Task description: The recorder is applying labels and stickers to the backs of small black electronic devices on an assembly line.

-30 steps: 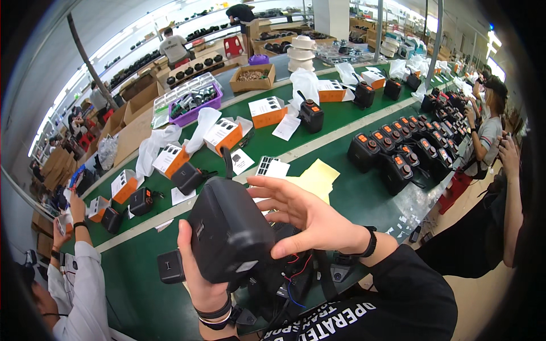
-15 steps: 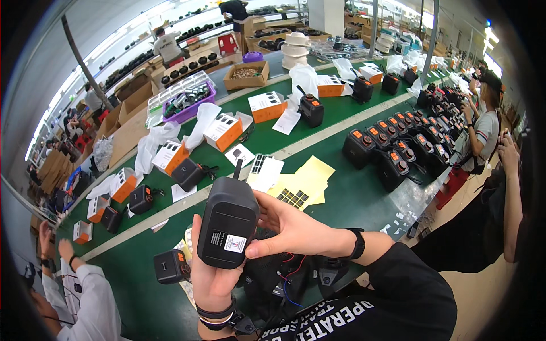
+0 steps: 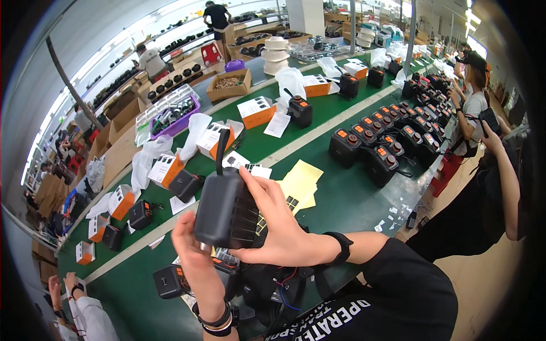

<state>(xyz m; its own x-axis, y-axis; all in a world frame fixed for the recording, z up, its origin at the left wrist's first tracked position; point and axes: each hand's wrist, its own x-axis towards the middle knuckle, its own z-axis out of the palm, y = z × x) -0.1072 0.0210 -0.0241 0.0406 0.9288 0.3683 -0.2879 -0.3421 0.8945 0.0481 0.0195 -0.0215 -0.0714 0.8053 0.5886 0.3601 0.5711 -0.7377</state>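
A black box-shaped device (image 3: 224,210) with rounded edges and a ribbed side is held up, tilted, in front of me. A thick black stem or strap (image 3: 223,150) rises from its top. My right hand (image 3: 278,221) is closed around its right side, fingers over the upper part and thumb near the bottom. My left hand (image 3: 193,244) is slightly blurred at the device's lower left, fingers loosely apart; whether they touch it is hard to tell. Below, a similar black device with orange buttons (image 3: 170,281) lies on the green table (image 3: 136,264).
Black devices with orange buttons (image 3: 369,133) stand in rows at the right. Orange-and-white boxes (image 3: 256,111) and wrapped bags line the far side. Yellow sheets (image 3: 301,182) lie ahead. Wires (image 3: 287,278) lie near my body. Another person's hands (image 3: 65,287) are at lower left; people stand at right.
The device has turned in my hands: its labelled flat face no longer shows, and its ribbed side does. My left hand has loosened from beneath it and shifted left. The view has shifted slightly.
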